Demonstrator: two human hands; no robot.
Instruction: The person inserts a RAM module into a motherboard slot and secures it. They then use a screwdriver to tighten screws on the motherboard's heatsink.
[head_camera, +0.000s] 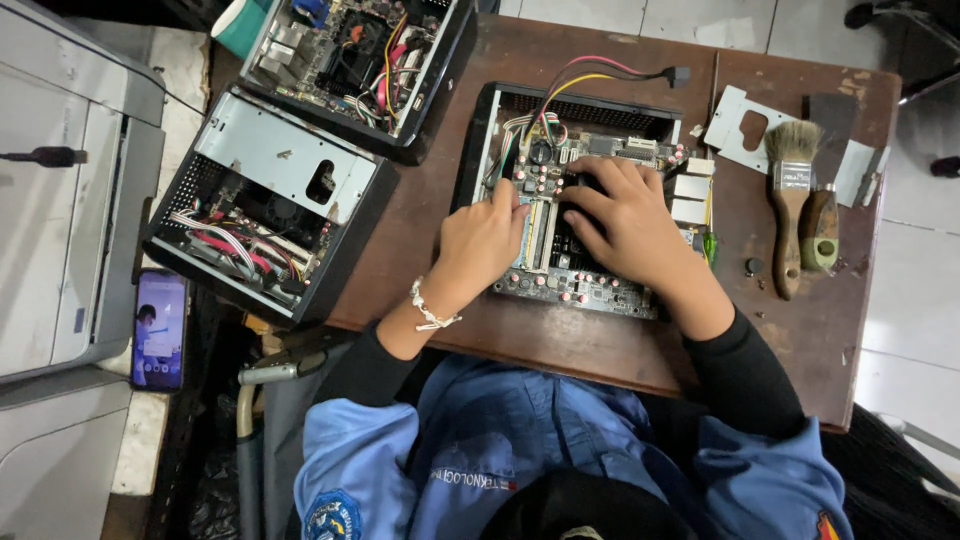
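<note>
- While both hands rest on it, open black small computer case with green circuit board (560, 275) lies mid-bench, on worn brown wooden bench (780, 330).
- Left hand (482, 240), white beaded bracelet at wrist, fingers curled, fingertips pressing board's left part; grip on anything: cannot tell.
- Right hand (625, 220) spread flat over board's centre, fingers loosely open, holding nothing visible.
- Wood-handled paintbrush with pale bristles (791, 195) lies right of case, apart.
- Second open black computer case with red and grey cables (265, 205) at bench's left edge.
- Third open case (365, 60) farthest, top left.
</note>
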